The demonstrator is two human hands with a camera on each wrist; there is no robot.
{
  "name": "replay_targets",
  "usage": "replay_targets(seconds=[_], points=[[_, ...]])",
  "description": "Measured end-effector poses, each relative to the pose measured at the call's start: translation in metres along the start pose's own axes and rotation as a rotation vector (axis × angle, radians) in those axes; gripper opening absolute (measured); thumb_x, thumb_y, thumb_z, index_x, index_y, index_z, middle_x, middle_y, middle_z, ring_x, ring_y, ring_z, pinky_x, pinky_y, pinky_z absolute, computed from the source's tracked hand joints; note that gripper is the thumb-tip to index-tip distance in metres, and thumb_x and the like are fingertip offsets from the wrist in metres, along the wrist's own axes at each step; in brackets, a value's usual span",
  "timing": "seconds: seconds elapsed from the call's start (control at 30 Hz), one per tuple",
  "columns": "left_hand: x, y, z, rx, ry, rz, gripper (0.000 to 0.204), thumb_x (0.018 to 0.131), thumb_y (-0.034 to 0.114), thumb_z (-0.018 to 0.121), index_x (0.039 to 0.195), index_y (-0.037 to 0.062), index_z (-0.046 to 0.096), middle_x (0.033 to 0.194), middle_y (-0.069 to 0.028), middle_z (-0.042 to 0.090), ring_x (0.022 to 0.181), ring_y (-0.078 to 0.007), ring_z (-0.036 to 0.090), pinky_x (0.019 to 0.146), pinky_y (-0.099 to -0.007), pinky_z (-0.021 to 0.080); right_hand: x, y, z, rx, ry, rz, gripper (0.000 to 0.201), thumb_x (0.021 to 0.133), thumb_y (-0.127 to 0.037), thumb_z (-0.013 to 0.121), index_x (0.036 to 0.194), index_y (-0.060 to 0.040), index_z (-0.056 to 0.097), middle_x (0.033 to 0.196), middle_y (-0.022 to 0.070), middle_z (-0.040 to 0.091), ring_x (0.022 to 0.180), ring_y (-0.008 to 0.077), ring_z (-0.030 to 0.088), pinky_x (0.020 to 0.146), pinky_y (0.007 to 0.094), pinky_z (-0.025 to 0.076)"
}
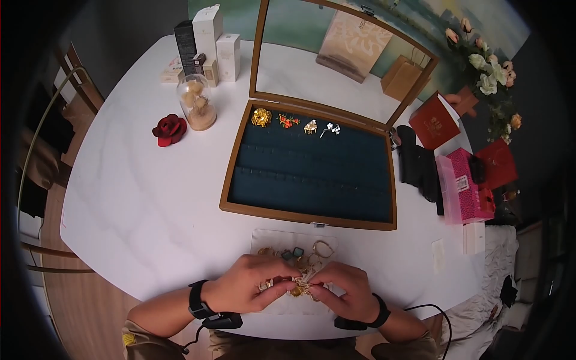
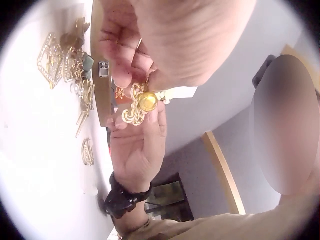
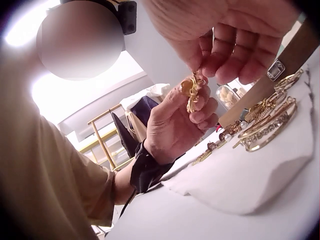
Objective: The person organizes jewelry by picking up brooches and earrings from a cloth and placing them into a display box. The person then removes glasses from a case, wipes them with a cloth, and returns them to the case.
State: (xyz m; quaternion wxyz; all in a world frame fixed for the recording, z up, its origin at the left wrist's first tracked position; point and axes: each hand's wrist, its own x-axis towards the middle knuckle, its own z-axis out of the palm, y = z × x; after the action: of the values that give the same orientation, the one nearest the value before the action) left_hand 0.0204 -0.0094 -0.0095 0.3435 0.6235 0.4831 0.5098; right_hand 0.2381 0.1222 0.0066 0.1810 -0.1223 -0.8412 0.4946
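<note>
Both hands pinch a gold brooch (image 2: 134, 109) with swirling ribbon-like loops and a round amber-yellow stone. My left hand (image 1: 249, 283) holds one side between thumb and fingers, and my right hand (image 1: 350, 293) has the other side at its fingertips. In the right wrist view the brooch (image 3: 192, 94) is seen nearly edge-on, raised above the table. Beneath and just beyond the hands, a pile of gold jewellery (image 3: 267, 122) lies on a white cloth (image 1: 264, 235), with bangles, pearls and a green-stoned piece among it.
Beyond the cloth stands an open wooden display case (image 1: 309, 219), lined dark teal, its glass lid raised; several brooches line its back row. A red fabric rose (image 1: 170, 129) and a glass dome (image 1: 197, 102) are at left. A pink box (image 1: 471, 183) stands at right.
</note>
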Motion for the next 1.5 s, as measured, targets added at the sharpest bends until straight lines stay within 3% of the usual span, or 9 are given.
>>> replay_targets(seconds=[0.33,0.5,0.67,0.77,0.93,1.13,1.23,1.3,1.5], points=[[0.0,0.005,-0.001,-0.07,-0.059,-0.144,0.018,0.098,0.005,0.068,0.116,-0.0005,0.07,0.086,-0.0127,0.074,0.074,-0.0228,0.073,0.068,-0.0326,0.056,-0.002,0.002,-0.001,0.124,-0.071,0.163,0.011,0.095,-0.01,0.073,0.099,-0.0009,0.07,0.085,0.01,0.071,0.077,0.0196,0.071,0.071,0.03,0.055],[-0.002,0.005,0.002,-0.307,0.25,-0.309,0.023,0.102,0.005,0.063,0.123,-0.0034,0.068,0.091,-0.01,0.078,0.077,-0.0133,0.072,0.073,-0.0269,0.057,-0.008,0.014,-0.002,0.344,0.076,0.304,0.013,0.099,-0.01,0.07,0.1,0.0024,0.068,0.087,0.006,0.072,0.081,0.0113,0.068,0.078,0.0279,0.054],[-0.007,0.003,-0.009,-0.258,0.195,-0.286,0.017,0.105,0.006,0.058,0.109,-0.0065,0.069,0.104,-0.0153,0.077,0.087,-0.0151,0.072,0.083,-0.0287,0.057,-0.008,0.016,-0.004,0.544,0.12,0.371,0.01,0.102,-0.006,0.064,0.106,0.003,0.065,0.092,0.0048,0.069,0.084,0.0106,0.065,0.081,0.0282,0.053],[-0.005,0.003,-0.007,-0.282,0.233,-0.305,0.018,0.104,0.006,0.058,0.095,-0.0035,0.07,0.099,-0.0147,0.076,0.084,-0.016,0.07,0.08,-0.0292,0.056,-0.008,0.017,-0.006,0.6,0.118,0.361,0.008,0.103,-0.004,0.061,0.108,0.003,0.063,0.094,0.0048,0.066,0.086,0.0103,0.063,0.082,0.0279,0.052],[0.004,0.001,-0.004,-0.054,0.285,-0.044,0.019,0.099,0.002,0.063,0.082,-0.0033,0.068,0.08,-0.0086,0.065,0.068,-0.0152,0.06,0.064,-0.0276,0.047,-0.007,0.018,-0.009,0.637,0.135,0.362,0.008,0.104,-0.003,0.06,0.108,0.0033,0.061,0.095,0.0053,0.065,0.087,0.0103,0.062,0.082,0.0274,0.051],[-0.005,0.004,-0.012,-0.155,0.163,-0.243,0.009,0.097,0.004,0.068,0.09,-0.0009,0.069,0.074,-0.0067,0.063,0.064,-0.0133,0.058,0.06,-0.028,0.045,-0.007,0.018,-0.007,0.697,0.135,0.38,0.008,0.104,-0.004,0.06,0.108,0.0025,0.061,0.095,0.0042,0.064,0.087,0.0098,0.062,0.083,0.0286,0.052],[0.002,0.013,-0.009,-0.215,0.087,-0.226,0.004,0.095,0.004,0.071,0.096,0.0018,0.07,0.074,-0.0067,0.065,0.061,-0.0155,0.06,0.058,-0.0307,0.046,-0.008,0.011,-0.004,0.494,0.159,0.305,0.006,0.1,-0.003,0.064,0.106,0.0004,0.064,0.09,0.0059,0.067,0.082,0.0135,0.066,0.079,0.03,0.053],[0.003,0.006,-0.004,-0.157,0.038,-0.12,0.006,0.093,0.005,0.073,0.098,0.0027,0.069,0.076,-0.0078,0.067,0.062,-0.0188,0.062,0.058,-0.0328,0.047,-0.007,0.008,-0.007,0.022,0.07,0.008,0.007,0.094,-0.001,0.071,0.1,-0.0004,0.067,0.086,0.0106,0.071,0.078,0.0184,0.069,0.073,0.0306,0.055],[0.002,-0.001,-0.001,-0.011,-0.051,0.044,0.008,0.09,0.005,0.075,0.095,0.0031,0.068,0.079,-0.0111,0.068,0.065,-0.0304,0.064,0.059,-0.0393,0.05,-0.005,0.002,-0.003,0.007,0.069,-0.1,0.01,0.088,0.001,0.074,0.097,-0.002,0.07,0.082,0.0107,0.073,0.071,0.0238,0.072,0.065,0.0306,0.055]])
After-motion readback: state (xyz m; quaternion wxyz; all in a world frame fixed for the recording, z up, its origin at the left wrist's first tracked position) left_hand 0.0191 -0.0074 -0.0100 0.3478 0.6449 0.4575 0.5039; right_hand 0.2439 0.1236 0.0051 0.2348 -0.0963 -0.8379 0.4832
